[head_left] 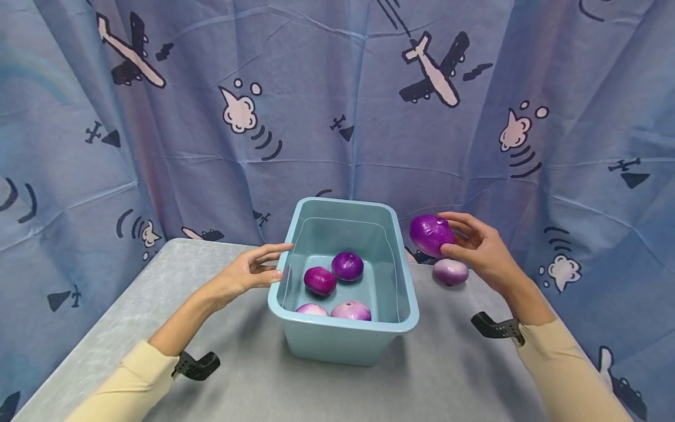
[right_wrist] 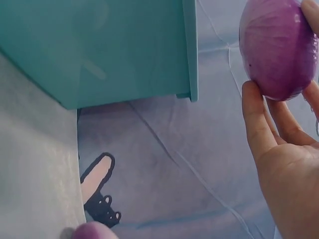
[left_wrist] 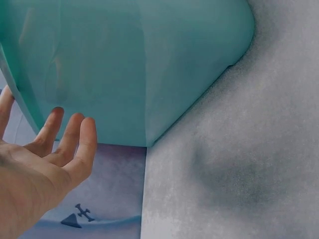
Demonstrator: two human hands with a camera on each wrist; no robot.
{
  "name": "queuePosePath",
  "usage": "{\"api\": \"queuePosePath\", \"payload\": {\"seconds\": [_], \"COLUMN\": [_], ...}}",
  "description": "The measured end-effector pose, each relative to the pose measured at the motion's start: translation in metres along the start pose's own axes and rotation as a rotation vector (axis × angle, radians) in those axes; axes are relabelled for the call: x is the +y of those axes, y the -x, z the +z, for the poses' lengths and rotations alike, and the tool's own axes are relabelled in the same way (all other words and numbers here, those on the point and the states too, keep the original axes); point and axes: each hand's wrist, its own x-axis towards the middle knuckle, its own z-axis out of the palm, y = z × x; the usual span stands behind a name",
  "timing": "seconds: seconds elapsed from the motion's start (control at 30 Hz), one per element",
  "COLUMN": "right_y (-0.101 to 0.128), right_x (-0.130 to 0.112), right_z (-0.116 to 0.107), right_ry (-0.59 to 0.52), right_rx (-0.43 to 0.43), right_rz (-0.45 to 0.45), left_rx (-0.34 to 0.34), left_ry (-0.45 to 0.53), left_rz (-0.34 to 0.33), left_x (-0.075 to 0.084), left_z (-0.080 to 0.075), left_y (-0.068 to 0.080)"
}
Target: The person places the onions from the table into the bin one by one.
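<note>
A purple onion (head_left: 431,235) is held in the fingers of my right hand (head_left: 477,249), raised to the right of a light blue plastic bin (head_left: 337,346). In the right wrist view the fingertips and thumb pinch the same onion (right_wrist: 279,50). My left hand (head_left: 248,272) is at the bin's left rim, fingers loosely extended; its fingertips touch or nearly touch the rim. Inside the bin lie two dark purple onions, one (head_left: 347,266) behind the other (head_left: 320,281), and two paler ones (head_left: 351,311) partly hidden by the front wall.
A pale purple onion (head_left: 450,272) lies on the grey table (head_left: 221,375) right of the bin, below my right hand. A blue curtain (head_left: 316,88) printed with airplanes hangs behind the table and along its sides. Each wrist wears a black camera mount (head_left: 196,366).
</note>
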Motion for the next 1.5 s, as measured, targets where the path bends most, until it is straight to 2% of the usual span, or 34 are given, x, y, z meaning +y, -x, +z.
{"api": "queuePosePath", "payload": {"seconds": [0.2, 0.5, 0.83, 1.17, 1.37, 1.5], "right_y": [-0.009, -0.025, -0.041, -0.049, -0.047, -0.042], "right_x": [-0.002, -0.008, -0.008, -0.014, -0.013, -0.01], "right_z": [0.008, 0.025, 0.046, 0.061, 0.061, 0.053], "right_ry": [-0.057, -0.07, -0.137, -0.157, -0.138, -0.107], "right_rx": [-0.025, -0.062, -0.131, -0.161, -0.202, -0.178], "right_rz": [-0.032, -0.065, -0.088, -0.093, -0.131, -0.125], "left_rx": [-0.003, -0.003, -0.003, -0.002, -0.004, -0.006], "left_ry": [-0.005, 0.009, 0.002, -0.008, -0.007, -0.008], "left_rz": [0.001, 0.008, 0.006, -0.005, -0.007, -0.003], "left_x": [0.001, 0.001, 0.001, 0.004, 0.002, 0.002], "left_z": [0.0, 0.0, 0.0, 0.001, 0.001, 0.0], "left_y": [0.0, 0.001, 0.0, 0.001, 0.001, 0.001]}}
